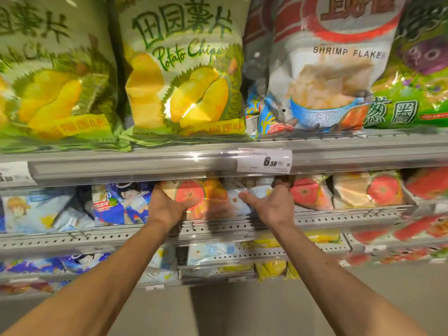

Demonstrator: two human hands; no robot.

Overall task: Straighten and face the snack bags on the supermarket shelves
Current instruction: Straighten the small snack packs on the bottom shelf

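Head view: left hand [167,207] holds the tomato bag [194,195] on the second shelf [339,218]; right hand [271,204] holds a pale bag [244,197]. Pulling hard might slide neighbour bags off.

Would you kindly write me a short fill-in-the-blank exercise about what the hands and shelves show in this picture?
1. The left hand grips a bag printed with a red ____.
2. The price tag on the shelf rail reads ____ yuan.
3. The English words on the grey bag on the upper shelf are "Shrimp ____".
4. The right hand touches a pale bag on the ____ shelf down.

Missing words: tomato; 6.50; Flakes; second
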